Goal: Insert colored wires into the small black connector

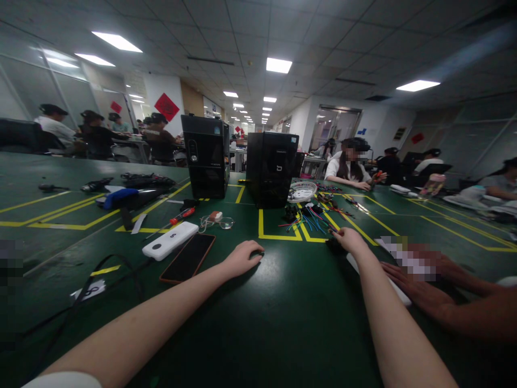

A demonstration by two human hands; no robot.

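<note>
My left hand (244, 258) rests on the green table, its fingers loosely curved and apart, with nothing in it. A phone (189, 260) with an orange-brown edge and a white power bank (170, 241) lie to its left. My right hand (349, 240) is closed, its fingertips pressed together at the near end of a bundle of coloured wires (311, 218). What lies between those fingertips is too small to make out. A black piece (336, 247) shows just under this hand. Beyond both hands stand two black computer cases (205, 156) (278, 167), upright.
Another person's hands (424, 283) lie at the right, by a white strip-shaped object (399, 291). A white basket (302, 190) stands behind the wires. Glasses (226, 222), a red screwdriver (181, 215), a blue-handled tool (117, 198) and a black cable (125, 264) lie leftward.
</note>
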